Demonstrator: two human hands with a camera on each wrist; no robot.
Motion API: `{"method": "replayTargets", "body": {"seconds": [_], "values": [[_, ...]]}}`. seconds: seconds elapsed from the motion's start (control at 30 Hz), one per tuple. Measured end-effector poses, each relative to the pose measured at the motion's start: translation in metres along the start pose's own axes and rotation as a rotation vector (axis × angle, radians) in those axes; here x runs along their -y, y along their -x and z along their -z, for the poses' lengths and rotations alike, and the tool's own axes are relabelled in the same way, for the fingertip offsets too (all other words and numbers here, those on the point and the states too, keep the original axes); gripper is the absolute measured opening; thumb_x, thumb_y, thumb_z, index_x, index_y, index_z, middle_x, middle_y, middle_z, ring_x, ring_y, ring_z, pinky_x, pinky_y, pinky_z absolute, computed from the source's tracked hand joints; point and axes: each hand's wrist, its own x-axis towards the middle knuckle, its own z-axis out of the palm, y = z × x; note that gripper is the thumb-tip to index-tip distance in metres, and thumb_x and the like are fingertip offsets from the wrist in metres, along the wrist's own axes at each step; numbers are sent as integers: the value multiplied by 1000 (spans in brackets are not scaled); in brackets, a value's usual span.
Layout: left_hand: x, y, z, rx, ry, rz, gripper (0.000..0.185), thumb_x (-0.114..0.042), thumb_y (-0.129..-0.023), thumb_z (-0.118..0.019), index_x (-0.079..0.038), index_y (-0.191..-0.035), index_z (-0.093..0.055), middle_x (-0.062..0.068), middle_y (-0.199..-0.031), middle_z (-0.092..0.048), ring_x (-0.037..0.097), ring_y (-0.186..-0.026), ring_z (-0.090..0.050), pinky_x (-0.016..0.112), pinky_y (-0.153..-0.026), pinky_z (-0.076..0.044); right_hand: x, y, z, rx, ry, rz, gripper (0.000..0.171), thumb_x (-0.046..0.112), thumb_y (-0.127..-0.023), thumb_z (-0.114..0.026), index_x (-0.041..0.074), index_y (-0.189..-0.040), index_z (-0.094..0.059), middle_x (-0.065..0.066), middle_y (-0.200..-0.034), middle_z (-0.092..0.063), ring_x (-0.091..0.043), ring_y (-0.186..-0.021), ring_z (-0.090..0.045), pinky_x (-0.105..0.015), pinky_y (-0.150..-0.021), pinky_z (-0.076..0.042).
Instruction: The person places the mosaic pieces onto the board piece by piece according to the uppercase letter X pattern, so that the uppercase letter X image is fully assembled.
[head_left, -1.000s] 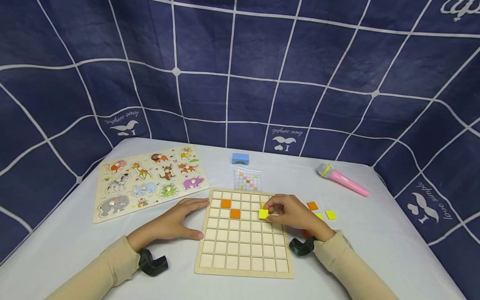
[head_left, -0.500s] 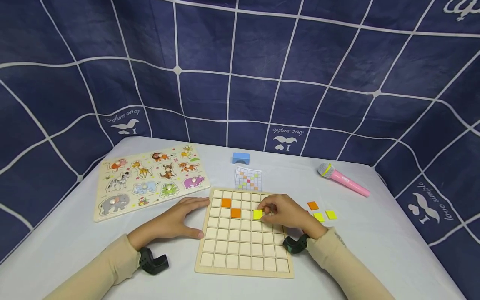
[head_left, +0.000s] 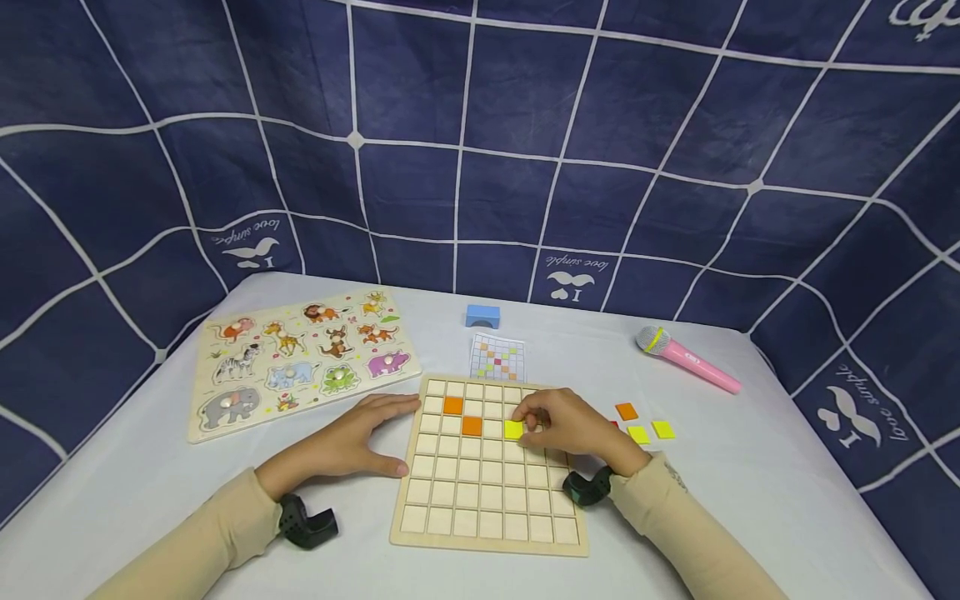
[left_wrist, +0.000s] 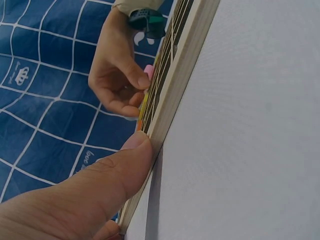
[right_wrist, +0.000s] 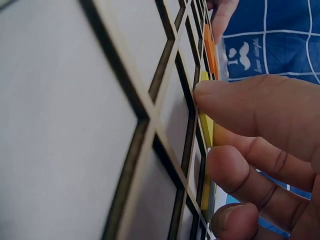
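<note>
A wooden grid board [head_left: 478, 548] lies flat, two orange tiles [head_left: 471, 426] set in its cells. My right hand [head_left: 566, 422] pinches a yellow square tile [head_left: 513, 430] between thumb and fingers, low over a cell in the upper right part. In the right wrist view the thumb tip touches the edge of this yellow tile [right_wrist: 206, 112]; a second yellow piece [right_wrist: 206, 190] shows beyond it, by the curled fingers. Spread at the board's left edge, my left hand [head_left: 345, 442] rests with straight fingers. Its thumb [left_wrist: 125, 165] presses the board's side in the left wrist view.
Right of the board lie loose yellow tiles [head_left: 663, 429], an orange tile [head_left: 626, 412] and a partly hidden red one. Behind it are a coloured pattern card [head_left: 498, 358] and a blue block [head_left: 482, 317]. An animal peg puzzle [head_left: 300, 358] lies left, a pink microphone [head_left: 688, 359] right.
My right hand has moved slightly left with the yellow tile and lowered it to a cell. My left hand stays at the board's edge.
</note>
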Motion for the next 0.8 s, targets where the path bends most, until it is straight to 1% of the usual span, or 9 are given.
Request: {"method": "replayTargets", "body": {"seconds": [0.2, 0.33, 0.47, 0.53, 0.63, 0.73, 0.8], "values": [[0, 0, 0, -1, -2, -2, 94, -40, -83, -94, 1, -157, -53, 20, -164, -48, 48, -150, -39, 74, -121, -29, -3, 8, 7, -12, -17, -3, 19, 7, -91, -86, 5, -108, -79, 12, -81, -62, -3, -66, -48, -22, -64, -43], [0, 0, 0, -2, -2, 0, 94, -39, -83, -94, 1, -157, -53, 20, -164, -48, 49, -150, -39, 74, -121, -29, -9, 17, 15, -31, -77, 6, 17, 7, -93, -84, 3, -109, -78, 10, -84, -64, -4, -67, -50, -22, -63, -43], [0, 0, -1, -1, 0, 6, 94, -39, -83, -95, 1, -157, -53, 20, -164, -48, 49, -150, -39, 74, -121, -29, -19, 29, 21, -27, -143, 7, 17, 7, -94, -83, 1, -110, -78, 8, -86, -63, -6, -71, -52, -22, -63, -43], [0, 0, -1, -1, 1, 9, 94, -40, -83, -95, 0, -157, -53, 20, -165, -48, 48, -151, -39, 74, -121, -28, -22, 35, 25, -28, -167, -4, 18, 8, -94, -83, 1, -111, -78, 7, -87, -64, -7, -72, -52, -22, -64, -43], [1, 0, -1, 1, 5, 17, 95, -40, -82, -95, -1, -158, -53, 19, -165, -48, 48, -151, -38, 74, -121, -28, -27, 44, 33, -40, -182, -13, 17, 6, -97, -80, 0, -113, -79, 5, -89, -67, -9, -73, -53, -22, -65, -44], [1, 0, -1, 1, 8, 22, 95, -41, -82, -95, -1, -158, -53, 19, -165, -47, 48, -152, -38, 74, -122, -27, -30, 52, 41, -61, -196, -30, 16, 2, -99, -75, -2, -114, -78, 2, -91, -69, -9, -71, -55, -22, -62, -46], [1, 0, -1, 1, 10, 26, 96, -41, -82, -95, -1, -158, -53, 19, -165, -47, 48, -152, -37, 74, -122, -27, -33, 57, 47, -74, -213, -47, 16, 1, -100, -73, -4, -115, -77, -1, -91, -68, -14, -68, -57, -23, -60, -50]]}}
